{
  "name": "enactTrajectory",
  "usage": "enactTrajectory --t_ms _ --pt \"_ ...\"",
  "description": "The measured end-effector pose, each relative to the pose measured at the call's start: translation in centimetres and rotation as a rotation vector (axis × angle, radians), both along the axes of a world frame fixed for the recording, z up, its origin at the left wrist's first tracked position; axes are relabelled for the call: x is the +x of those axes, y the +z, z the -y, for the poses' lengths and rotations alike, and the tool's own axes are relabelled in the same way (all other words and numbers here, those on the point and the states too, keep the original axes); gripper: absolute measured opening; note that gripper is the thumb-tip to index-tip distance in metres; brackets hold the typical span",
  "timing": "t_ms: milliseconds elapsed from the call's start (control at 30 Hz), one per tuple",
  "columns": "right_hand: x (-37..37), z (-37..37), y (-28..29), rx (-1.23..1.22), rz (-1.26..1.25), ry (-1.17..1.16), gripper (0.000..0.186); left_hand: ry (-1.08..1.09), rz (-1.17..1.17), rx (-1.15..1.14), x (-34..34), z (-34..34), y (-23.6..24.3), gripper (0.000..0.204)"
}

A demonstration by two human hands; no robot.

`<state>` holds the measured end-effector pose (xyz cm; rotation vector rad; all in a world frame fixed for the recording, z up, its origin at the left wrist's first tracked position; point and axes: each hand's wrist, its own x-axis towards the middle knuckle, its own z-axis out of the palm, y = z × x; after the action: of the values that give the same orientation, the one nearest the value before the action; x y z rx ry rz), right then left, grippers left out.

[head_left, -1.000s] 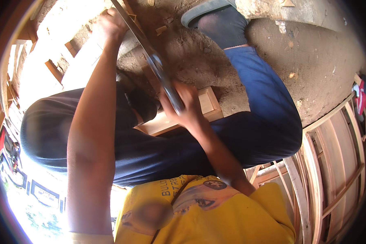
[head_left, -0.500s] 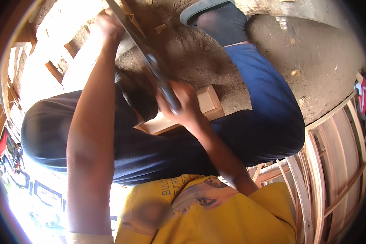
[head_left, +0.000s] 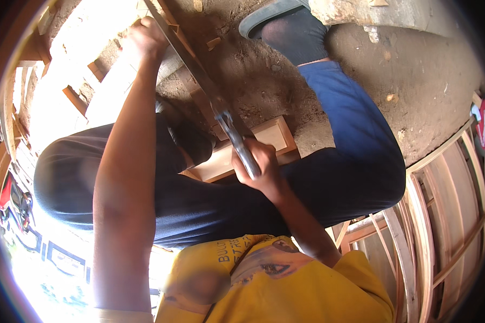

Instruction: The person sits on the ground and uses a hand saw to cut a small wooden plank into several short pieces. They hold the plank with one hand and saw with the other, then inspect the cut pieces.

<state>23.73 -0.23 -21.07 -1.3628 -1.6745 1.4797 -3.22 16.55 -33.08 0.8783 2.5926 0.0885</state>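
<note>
My right hand [head_left: 256, 161] is closed round the grey handle of a handsaw [head_left: 191, 64], whose long blade slants up and left to the top edge. My left hand [head_left: 146, 40] is closed beside the upper part of the blade, in strong glare; what it grips is unclear. A narrow wooden strip [head_left: 175, 29] lies along the blade. Below the saw, a shallow framed wooden piece [head_left: 275, 134] lies behind my crossed leg, partly hidden by my right hand and leg.
My blue-trousered legs [head_left: 350, 124] frame the work on the dirt floor [head_left: 388, 70], with wood offcuts [head_left: 75, 99] at left. A pale log or block [head_left: 393, 19] is at top right, stacked wooden frames [head_left: 447, 215] at right, and assorted items [head_left: 13, 194] at far left.
My right hand and the saw handle have moved down and to the right, toward my body, along the blade's line. My left hand has stayed in nearly the same place.
</note>
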Motion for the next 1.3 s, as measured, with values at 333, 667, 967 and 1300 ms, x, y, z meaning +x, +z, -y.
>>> enactTrajectory --t_ms 333,667,967,1300 --pt "-0.8 -0.1 -0.3 0.039 -0.044 -0.102 0.007 -0.050 0.002 -0.021 -0.1 -0.5 0.2 0.050" --pt "-0.1 -0.8 0.4 0.058 -0.003 0.025 0.004 -0.112 -0.026 0.048 -0.2 0.3 -0.4 0.051" --pt "-0.7 -1.2 0.2 0.003 -0.086 -0.068 0.006 -0.140 -0.052 0.046 -0.6 0.8 -0.9 0.054" --pt "-0.4 -1.1 -0.3 -0.021 -0.026 -0.055 0.003 0.124 0.159 0.159 2.5 -0.5 3.8 0.045"
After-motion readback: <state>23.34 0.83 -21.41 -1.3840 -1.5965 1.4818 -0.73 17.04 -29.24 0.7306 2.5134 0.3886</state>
